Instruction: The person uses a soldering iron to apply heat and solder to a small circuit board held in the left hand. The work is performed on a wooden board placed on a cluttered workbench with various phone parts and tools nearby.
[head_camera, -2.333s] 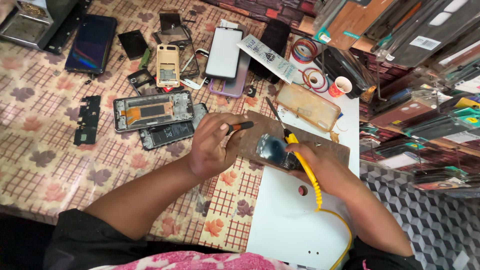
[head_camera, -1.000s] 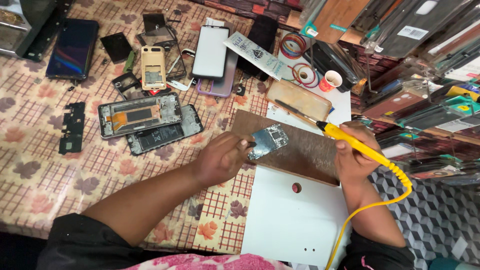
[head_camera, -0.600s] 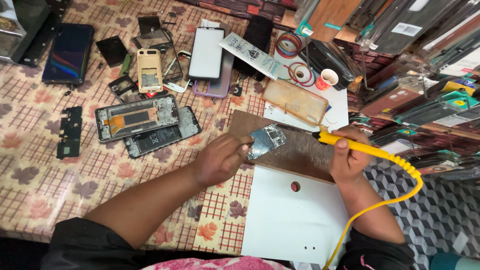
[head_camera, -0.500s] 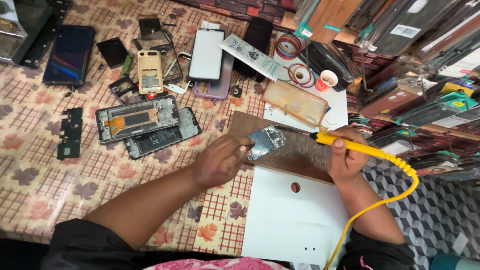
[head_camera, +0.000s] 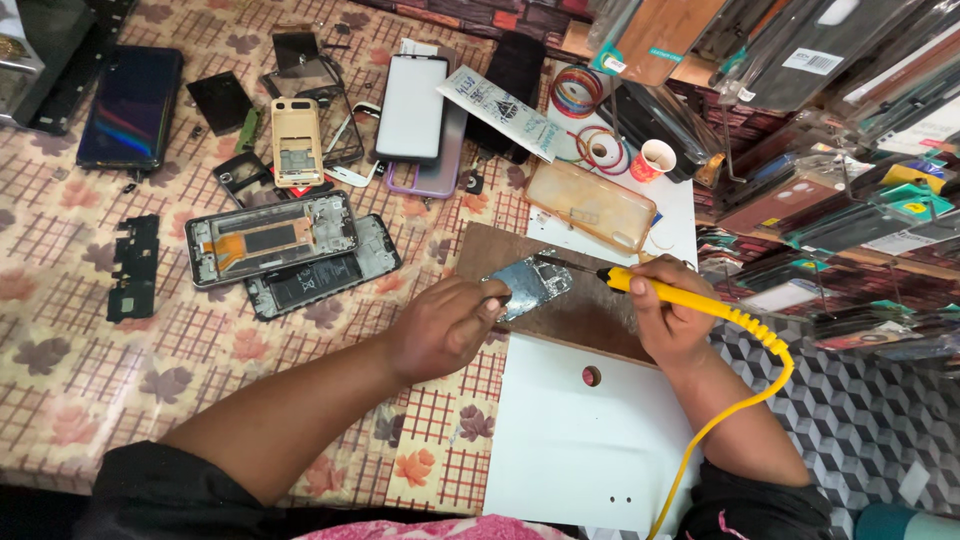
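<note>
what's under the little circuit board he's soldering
The circuit board rests on a brown wooden board. The left hand covers its near corner, so nothing shows there.

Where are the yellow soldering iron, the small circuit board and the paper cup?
soldering iron (head_camera: 690, 300), head view, on its yellow handle.
circuit board (head_camera: 532, 284), head view, on its middle.
paper cup (head_camera: 652, 160), head view, on its side wall.
</note>
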